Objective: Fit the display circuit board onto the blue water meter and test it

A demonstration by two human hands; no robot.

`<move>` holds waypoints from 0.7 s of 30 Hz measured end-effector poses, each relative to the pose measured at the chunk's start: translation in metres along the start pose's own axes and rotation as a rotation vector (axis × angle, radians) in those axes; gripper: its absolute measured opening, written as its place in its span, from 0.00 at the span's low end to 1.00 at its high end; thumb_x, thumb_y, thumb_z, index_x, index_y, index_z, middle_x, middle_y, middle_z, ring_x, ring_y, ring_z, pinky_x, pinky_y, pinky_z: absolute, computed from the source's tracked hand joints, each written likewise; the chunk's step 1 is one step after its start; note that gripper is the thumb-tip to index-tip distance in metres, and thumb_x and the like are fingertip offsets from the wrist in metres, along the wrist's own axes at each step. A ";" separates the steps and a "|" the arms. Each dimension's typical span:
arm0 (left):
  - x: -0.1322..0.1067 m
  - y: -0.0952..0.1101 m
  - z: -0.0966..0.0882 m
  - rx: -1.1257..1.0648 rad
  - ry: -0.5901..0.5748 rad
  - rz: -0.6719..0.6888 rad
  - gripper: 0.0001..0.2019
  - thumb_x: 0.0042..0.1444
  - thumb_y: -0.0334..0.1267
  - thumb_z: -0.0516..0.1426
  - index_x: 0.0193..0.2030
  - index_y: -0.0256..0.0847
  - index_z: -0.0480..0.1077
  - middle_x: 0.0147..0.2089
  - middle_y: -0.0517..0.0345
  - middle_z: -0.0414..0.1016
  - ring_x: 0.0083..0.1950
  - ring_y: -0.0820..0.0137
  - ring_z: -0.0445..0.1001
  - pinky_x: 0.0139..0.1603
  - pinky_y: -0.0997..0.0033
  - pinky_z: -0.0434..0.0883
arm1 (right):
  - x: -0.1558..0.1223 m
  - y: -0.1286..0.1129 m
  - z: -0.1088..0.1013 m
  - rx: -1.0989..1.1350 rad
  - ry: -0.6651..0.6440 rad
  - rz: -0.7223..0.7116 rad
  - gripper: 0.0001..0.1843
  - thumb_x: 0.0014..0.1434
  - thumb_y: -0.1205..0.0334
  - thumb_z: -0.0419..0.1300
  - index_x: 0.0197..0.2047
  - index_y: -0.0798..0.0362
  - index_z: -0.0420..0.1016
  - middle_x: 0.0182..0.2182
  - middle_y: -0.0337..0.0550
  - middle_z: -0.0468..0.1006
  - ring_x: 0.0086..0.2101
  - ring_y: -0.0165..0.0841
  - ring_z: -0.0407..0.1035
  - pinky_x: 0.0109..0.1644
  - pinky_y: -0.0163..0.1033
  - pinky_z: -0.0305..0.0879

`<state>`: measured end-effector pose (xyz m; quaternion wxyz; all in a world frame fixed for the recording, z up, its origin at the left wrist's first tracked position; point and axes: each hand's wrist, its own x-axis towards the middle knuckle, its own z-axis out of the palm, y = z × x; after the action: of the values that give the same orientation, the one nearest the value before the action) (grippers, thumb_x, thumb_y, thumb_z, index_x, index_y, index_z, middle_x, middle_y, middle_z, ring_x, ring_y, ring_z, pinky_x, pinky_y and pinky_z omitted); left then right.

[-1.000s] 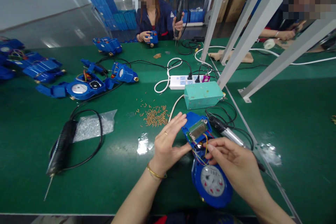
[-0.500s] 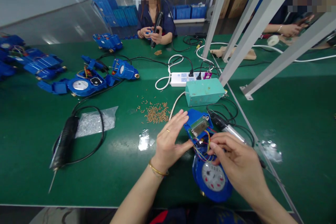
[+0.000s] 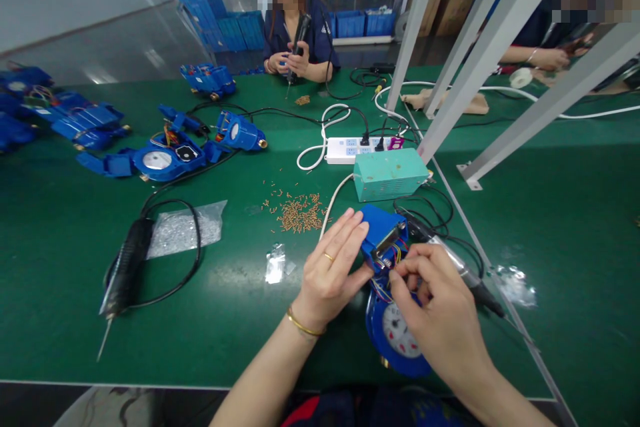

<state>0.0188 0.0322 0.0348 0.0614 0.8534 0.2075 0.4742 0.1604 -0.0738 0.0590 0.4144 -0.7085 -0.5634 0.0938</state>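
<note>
Steadying the tilted blue plastic housing just right of the frame's centre, my half-open left hand braces its edge between fingers and thumb, likely keeping it accessible while my right hand pinches thin multicoloured wires.

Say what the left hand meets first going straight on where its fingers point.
The left hand would likely meet the blue housing beside its fingers first; behind that, probably the turquoise box, though depth is unclear.
</note>
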 end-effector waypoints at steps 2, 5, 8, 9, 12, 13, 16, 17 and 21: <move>0.000 0.000 0.001 -0.020 0.019 -0.027 0.26 0.58 0.32 0.64 0.62 0.31 0.66 0.60 0.38 0.76 0.65 0.57 0.72 0.63 0.54 0.76 | -0.002 0.001 0.002 -0.059 0.055 -0.060 0.06 0.64 0.65 0.57 0.34 0.52 0.71 0.38 0.43 0.69 0.29 0.29 0.66 0.32 0.36 0.66; -0.001 0.001 0.003 -0.058 0.028 -0.078 0.26 0.56 0.30 0.64 0.61 0.29 0.67 0.60 0.37 0.76 0.65 0.58 0.72 0.65 0.56 0.74 | -0.002 0.002 0.004 -0.188 0.131 -0.158 0.05 0.65 0.66 0.57 0.36 0.54 0.71 0.39 0.45 0.69 0.35 0.33 0.70 0.38 0.38 0.67; -0.003 0.001 0.003 -0.078 0.034 -0.117 0.27 0.55 0.30 0.64 0.62 0.30 0.66 0.60 0.38 0.75 0.65 0.58 0.72 0.66 0.55 0.74 | -0.002 0.004 0.003 -0.226 0.152 -0.185 0.07 0.66 0.65 0.57 0.35 0.54 0.71 0.38 0.45 0.71 0.32 0.31 0.70 0.37 0.37 0.66; -0.004 0.002 0.003 -0.082 0.035 -0.121 0.27 0.55 0.30 0.64 0.62 0.31 0.66 0.60 0.38 0.75 0.65 0.58 0.72 0.66 0.55 0.74 | -0.002 0.005 0.002 -0.193 0.143 -0.160 0.07 0.66 0.63 0.58 0.35 0.54 0.71 0.35 0.43 0.71 0.28 0.29 0.68 0.34 0.36 0.66; -0.005 0.002 0.003 -0.081 0.041 -0.107 0.27 0.56 0.31 0.64 0.63 0.32 0.66 0.61 0.39 0.75 0.65 0.58 0.72 0.65 0.54 0.74 | -0.001 0.008 0.000 0.005 0.072 0.016 0.10 0.65 0.55 0.61 0.39 0.54 0.71 0.21 0.32 0.66 0.19 0.26 0.61 0.24 0.33 0.60; -0.005 0.002 0.003 -0.078 0.042 -0.101 0.27 0.56 0.31 0.64 0.63 0.31 0.66 0.61 0.39 0.75 0.65 0.58 0.72 0.65 0.54 0.74 | 0.000 0.008 -0.001 0.085 0.029 0.097 0.12 0.64 0.53 0.62 0.40 0.54 0.73 0.18 0.30 0.64 0.17 0.26 0.60 0.22 0.32 0.58; -0.006 0.002 0.003 -0.077 0.043 -0.096 0.28 0.56 0.31 0.65 0.62 0.30 0.66 0.61 0.38 0.75 0.66 0.58 0.71 0.66 0.54 0.73 | 0.005 0.009 -0.005 0.377 -0.151 0.390 0.20 0.61 0.45 0.62 0.41 0.56 0.76 0.14 0.30 0.63 0.14 0.25 0.56 0.18 0.30 0.52; -0.006 0.002 0.003 -0.080 0.042 -0.097 0.28 0.56 0.32 0.65 0.62 0.30 0.66 0.61 0.37 0.75 0.66 0.58 0.71 0.66 0.54 0.73 | 0.007 0.009 -0.006 0.478 -0.209 0.486 0.23 0.60 0.42 0.63 0.41 0.56 0.77 0.13 0.30 0.64 0.13 0.24 0.55 0.17 0.30 0.50; -0.007 0.001 0.004 -0.098 0.054 -0.102 0.30 0.54 0.33 0.67 0.63 0.31 0.66 0.61 0.38 0.75 0.66 0.57 0.71 0.66 0.53 0.73 | 0.016 0.011 -0.010 0.756 -0.295 0.687 0.28 0.55 0.36 0.66 0.36 0.57 0.76 0.11 0.34 0.66 0.10 0.23 0.54 0.14 0.27 0.44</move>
<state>0.0191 0.0287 0.0281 0.1218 0.8245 0.2289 0.5030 0.1798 -0.0649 0.0624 0.5028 -0.6327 -0.2781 0.5192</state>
